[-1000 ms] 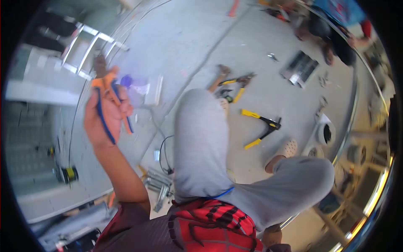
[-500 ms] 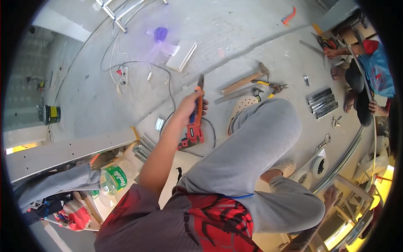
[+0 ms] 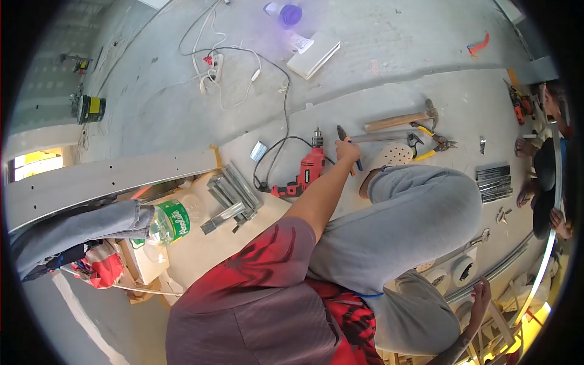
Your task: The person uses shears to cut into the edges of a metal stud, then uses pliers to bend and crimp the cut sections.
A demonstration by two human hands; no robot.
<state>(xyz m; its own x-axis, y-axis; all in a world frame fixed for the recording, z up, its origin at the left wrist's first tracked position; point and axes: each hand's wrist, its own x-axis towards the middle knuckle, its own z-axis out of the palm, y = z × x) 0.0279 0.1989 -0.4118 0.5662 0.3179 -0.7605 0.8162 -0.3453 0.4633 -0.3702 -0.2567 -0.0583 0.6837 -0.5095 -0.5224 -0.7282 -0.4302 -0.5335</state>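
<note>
My left hand (image 3: pixel 347 152) is stretched out low over the concrete floor and grips snips (image 3: pixel 342 135) with orange and blue handles, jaws pointing away from me. The hand is just right of a red power drill (image 3: pixel 309 171) that lies on the floor with its cord looping off. A hammer (image 3: pixel 398 120) and yellow-handled snips (image 3: pixel 430 143) lie a little further right. My right hand (image 3: pixel 481 294) is down at the lower right, against a long curved metal track (image 3: pixel 524 254); its grip is unclear. My grey-trousered knee (image 3: pixel 420 207) is bent between the two hands.
Short metal stud pieces (image 3: pixel 234 198) and a green-labelled bottle (image 3: pixel 170 222) lie to the left. A power strip with cables (image 3: pixel 210 66), a white box (image 3: pixel 314 56) and a purple fan (image 3: pixel 291 13) lie further off. Another person (image 3: pixel 544 164) sits at the right beside stacked metal strips (image 3: pixel 494 182).
My left hand has come down from head height to the floor beside the red drill, still holding the snips. The view has swung down and left, and my right hand now shows.
</note>
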